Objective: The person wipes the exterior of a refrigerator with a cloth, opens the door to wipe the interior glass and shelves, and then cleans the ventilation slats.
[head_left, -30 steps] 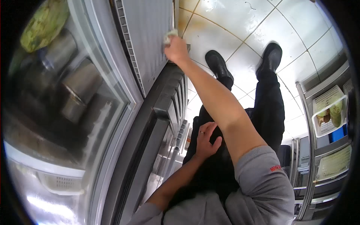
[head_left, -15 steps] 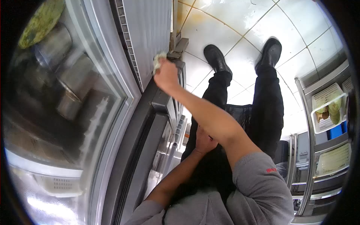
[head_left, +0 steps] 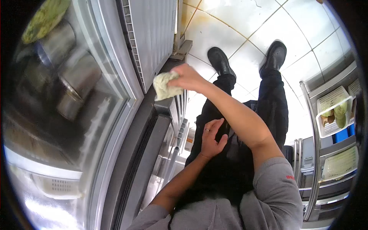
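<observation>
My right hand grips a pale crumpled cloth and holds it just off the lower edge of the grey ribbed panel of a glass-door fridge. The cloth hangs above the dark door frame. My left hand rests flat on my black trousers at the thigh, fingers spread, holding nothing. A ring shows on one finger.
Metal pots and a green vegetable sit behind the fridge glass. My black shoes stand on wet white floor tiles. At the right a metal rack carries white baskets with produce.
My right hand has drawn back from the bottom of the ribbed panel toward me, and the cloth now shows fully, off the surface. My left hand has come back into view on the thigh.
</observation>
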The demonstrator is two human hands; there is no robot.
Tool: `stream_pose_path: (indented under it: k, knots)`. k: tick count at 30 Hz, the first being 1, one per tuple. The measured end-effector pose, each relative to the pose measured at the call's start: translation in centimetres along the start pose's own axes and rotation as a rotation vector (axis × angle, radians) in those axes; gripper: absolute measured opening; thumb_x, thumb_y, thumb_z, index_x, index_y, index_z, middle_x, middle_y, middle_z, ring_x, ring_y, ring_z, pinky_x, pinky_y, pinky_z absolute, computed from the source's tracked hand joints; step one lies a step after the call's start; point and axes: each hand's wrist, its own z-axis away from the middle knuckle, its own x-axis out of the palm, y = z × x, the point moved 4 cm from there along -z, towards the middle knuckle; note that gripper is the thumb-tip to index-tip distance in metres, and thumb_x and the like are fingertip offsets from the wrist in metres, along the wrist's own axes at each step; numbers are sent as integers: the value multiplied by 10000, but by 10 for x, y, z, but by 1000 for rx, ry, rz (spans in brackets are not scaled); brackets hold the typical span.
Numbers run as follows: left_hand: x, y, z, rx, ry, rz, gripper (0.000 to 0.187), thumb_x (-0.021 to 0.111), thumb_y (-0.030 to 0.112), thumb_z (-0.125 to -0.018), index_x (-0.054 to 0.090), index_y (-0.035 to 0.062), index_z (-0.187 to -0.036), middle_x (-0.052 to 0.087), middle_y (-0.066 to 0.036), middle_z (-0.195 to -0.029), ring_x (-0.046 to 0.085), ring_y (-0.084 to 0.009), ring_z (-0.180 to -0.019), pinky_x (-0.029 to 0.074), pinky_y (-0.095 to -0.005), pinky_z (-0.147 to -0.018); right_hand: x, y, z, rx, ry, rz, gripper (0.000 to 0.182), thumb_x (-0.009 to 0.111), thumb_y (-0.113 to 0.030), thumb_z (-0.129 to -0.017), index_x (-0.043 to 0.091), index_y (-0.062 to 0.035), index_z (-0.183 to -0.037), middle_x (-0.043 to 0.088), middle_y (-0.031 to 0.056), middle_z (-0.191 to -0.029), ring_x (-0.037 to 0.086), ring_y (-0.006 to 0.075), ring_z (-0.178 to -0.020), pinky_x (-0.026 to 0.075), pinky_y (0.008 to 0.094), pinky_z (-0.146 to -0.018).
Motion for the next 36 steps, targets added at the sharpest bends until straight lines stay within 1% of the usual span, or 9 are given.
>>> stream_pose_path:
  k: [3,9,12,16,21,24,29,33,36]
  knots:
    - [1,4,-1,1,-8,-9,576,691,113,-775,558,40,-1331,553,-167,-1240,534,-342,-1146,438,-431,-995,-27,27,-4,189,358,-357,278,688,-121,-831,642,29,-1061,679,142,-899,651,207,-806,513,346,-772]
    - [-6,-3,-1,-12,13,-18,539,694,110,-777,571,37,-1297,548,-173,-1251,533,-358,-1152,434,-435,-997,-60,-32,-90,-226,771,-3,403,653,-87,-821,565,33,-1196,655,247,-1079,654,360,-966,505,394,-861]
    - [-7,-9,-1,9,31,-32,469,700,119,-778,599,33,-1227,552,-179,-1253,534,-374,-1148,430,-440,-995,-9,-20,-73,-102,757,193,363,579,-54,-795,572,49,-1143,616,295,-1133,582,455,-1082,467,485,-936]
    - [-1,-12,-1,40,-41,-78,365,715,167,-786,644,39,-1120,605,-178,-1197,553,-392,-1132,429,-456,-990,53,-8,-26,-19,549,48,257,579,-23,-766,583,45,-1015,625,293,-1027,590,477,-1020,472,512,-899]
    - [5,-15,5,8,-64,-135,331,712,235,-805,666,45,-1073,650,-174,-1131,573,-398,-1113,430,-481,-993,34,-90,4,-244,633,-45,291,659,-74,-827,615,31,-1094,660,259,-1012,643,427,-968,503,429,-841]
    - [2,-6,0,33,-52,-145,361,708,244,-807,654,37,-1098,643,-178,-1139,567,-403,-1114,434,-488,-990,65,-63,15,-156,565,103,293,689,-96,-820,626,32,-1076,660,255,-1016,641,425,-960,506,421,-813]
    - [12,-30,9,128,51,-62,398,702,223,-810,628,28,-1150,623,-193,-1129,556,-426,-1099,434,-501,-977,16,-138,6,-215,580,100,212,723,-116,-787,618,19,-913,666,234,-875,654,421,-819,500,455,-715]
    - [3,-6,-1,101,52,-44,380,691,205,-816,623,23,-1142,618,-203,-1115,555,-436,-1082,428,-505,-979,14,-133,6,-477,733,194,245,711,-78,-776,629,20,-986,663,245,-908,650,439,-848,518,449,-740]
    - [13,-25,8,104,-4,-74,377,695,209,-812,622,23,-1132,618,-205,-1110,557,-433,-1074,429,-500,-974,56,-106,30,-430,562,104,289,711,-71,-772,624,23,-1031,663,251,-920,654,439,-883,527,447,-756]
